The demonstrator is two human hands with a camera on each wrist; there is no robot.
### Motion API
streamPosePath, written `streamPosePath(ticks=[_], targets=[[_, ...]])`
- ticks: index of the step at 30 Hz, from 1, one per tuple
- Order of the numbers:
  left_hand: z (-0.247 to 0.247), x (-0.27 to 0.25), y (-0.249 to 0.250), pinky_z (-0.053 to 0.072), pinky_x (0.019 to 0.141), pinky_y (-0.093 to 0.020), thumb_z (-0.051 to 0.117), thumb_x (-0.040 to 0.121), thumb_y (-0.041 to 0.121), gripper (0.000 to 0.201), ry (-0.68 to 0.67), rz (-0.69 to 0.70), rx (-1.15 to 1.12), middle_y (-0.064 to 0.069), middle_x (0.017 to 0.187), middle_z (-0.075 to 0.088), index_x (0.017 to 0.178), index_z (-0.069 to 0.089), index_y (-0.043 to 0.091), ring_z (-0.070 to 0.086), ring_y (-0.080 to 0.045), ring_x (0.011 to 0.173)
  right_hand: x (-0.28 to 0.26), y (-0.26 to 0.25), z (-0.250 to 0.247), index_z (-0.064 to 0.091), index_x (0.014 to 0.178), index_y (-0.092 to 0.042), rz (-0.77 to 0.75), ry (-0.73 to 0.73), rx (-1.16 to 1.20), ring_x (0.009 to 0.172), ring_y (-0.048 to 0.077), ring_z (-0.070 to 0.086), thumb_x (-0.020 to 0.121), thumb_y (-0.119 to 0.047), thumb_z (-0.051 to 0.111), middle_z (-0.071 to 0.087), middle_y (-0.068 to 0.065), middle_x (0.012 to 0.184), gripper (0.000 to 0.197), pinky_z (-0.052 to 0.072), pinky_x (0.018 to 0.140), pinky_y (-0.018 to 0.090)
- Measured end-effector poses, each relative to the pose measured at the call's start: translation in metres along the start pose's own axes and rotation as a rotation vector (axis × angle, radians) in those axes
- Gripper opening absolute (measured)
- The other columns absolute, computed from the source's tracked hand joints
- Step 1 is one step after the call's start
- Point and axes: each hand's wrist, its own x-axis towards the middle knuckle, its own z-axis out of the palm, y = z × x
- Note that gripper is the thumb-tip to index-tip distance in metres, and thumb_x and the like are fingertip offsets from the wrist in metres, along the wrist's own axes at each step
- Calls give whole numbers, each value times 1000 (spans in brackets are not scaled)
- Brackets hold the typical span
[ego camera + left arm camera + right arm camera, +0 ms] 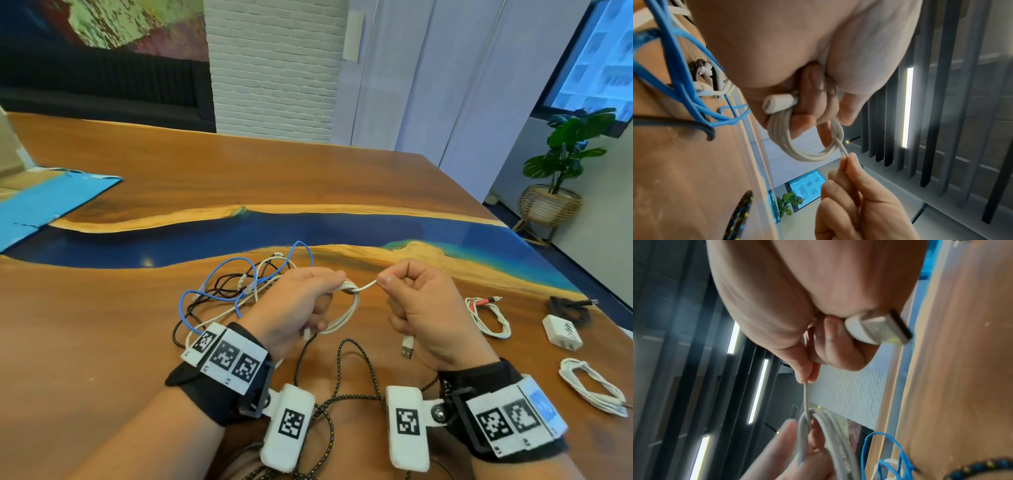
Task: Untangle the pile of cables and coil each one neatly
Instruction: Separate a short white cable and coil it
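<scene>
My left hand (pixel 308 301) grips a coiled white USB cable (pixel 346 315) above the wooden table (pixel 102 308); the left wrist view shows the white cable's coil (pixel 807 154) hanging from the curled fingers, with a white plug (pixel 779 103) sticking out. My right hand (pixel 411 301) pinches the cable's free end (pixel 368 285), wrapped once round the coil. The USB-A plug (pixel 407 346) (pixel 879 329) juts from under the right palm. Behind the left hand lies a tangle of blue (pixel 219 291), black and white cables. A black braided cable (pixel 342 377) runs between my wrists.
Coiled cables lie at the right: a red-and-white one (pixel 489 315), a white one (pixel 592 390), a black one (pixel 568 308), beside a white charger (pixel 561 332). A blue sheet (pixel 44 202) lies far left. The table's right edge is near; a potted plant (pixel 561 164) stands beyond.
</scene>
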Motion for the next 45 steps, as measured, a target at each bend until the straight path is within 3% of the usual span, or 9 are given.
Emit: streamPosePath(ticks=[4,9,12,16,21,28,35,41,45], targets=[[-3,-2,2,33,46,-23,56,101,16,19,-38,23,-83,7,52,28,94,69,5,25,-8,44,1,2,-3,67,90,-8,-64,-11,-160,43,11,35,97,-13,64,48,-5,54,10,31,42,24],[-2,-5,9,32,46,-21,51,101,21,42,-79,58,-287,7,53,23,64,71,23,19,-7,43,0,5,-1,78,92,-22,-141,-84,-277,65,13,58,96,-5,64,70,-3,75,22,48,61,23],[2,-8,12,28,49,-25,51,99,23,42,-106,88,-314,6,53,21,62,70,23,17,-8,44,-1,8,10,79,91,-23,-187,-82,-314,79,4,67,94,-2,68,77,-7,84,23,51,74,19],[5,-6,12,29,53,-27,46,104,20,51,-46,112,-304,7,53,22,59,69,25,18,-9,45,-2,15,23,81,96,-17,-191,16,-134,72,8,67,91,-3,70,78,1,83,18,55,69,23],[8,-7,12,30,59,-35,44,107,18,54,50,169,-194,2,55,25,61,71,24,11,-27,60,-2,23,39,79,102,-4,-143,33,57,86,36,73,92,-2,67,78,17,91,15,61,81,43],[13,-11,18,45,49,-17,43,107,14,28,166,215,-138,8,48,57,105,60,-8,51,-3,43,-8,19,44,74,115,-1,-58,-147,276,112,37,69,85,-10,68,74,21,113,32,55,99,45],[12,-13,19,50,57,-22,44,107,15,25,138,209,-98,9,52,59,99,61,-3,55,-3,47,-5,21,46,74,107,0,-11,-119,362,91,29,72,78,-7,70,75,24,101,29,58,88,38],[13,-12,19,41,44,-13,44,106,10,18,94,168,-137,9,48,51,97,56,-1,46,-1,38,-6,16,43,60,112,-3,81,-250,515,76,22,62,82,-5,68,66,12,82,32,49,79,36],[15,-10,13,39,45,-13,49,104,11,16,99,163,-115,7,51,50,100,59,0,44,-1,41,-2,20,43,58,106,-1,39,-142,307,73,22,67,78,8,76,71,17,83,35,55,69,29]])
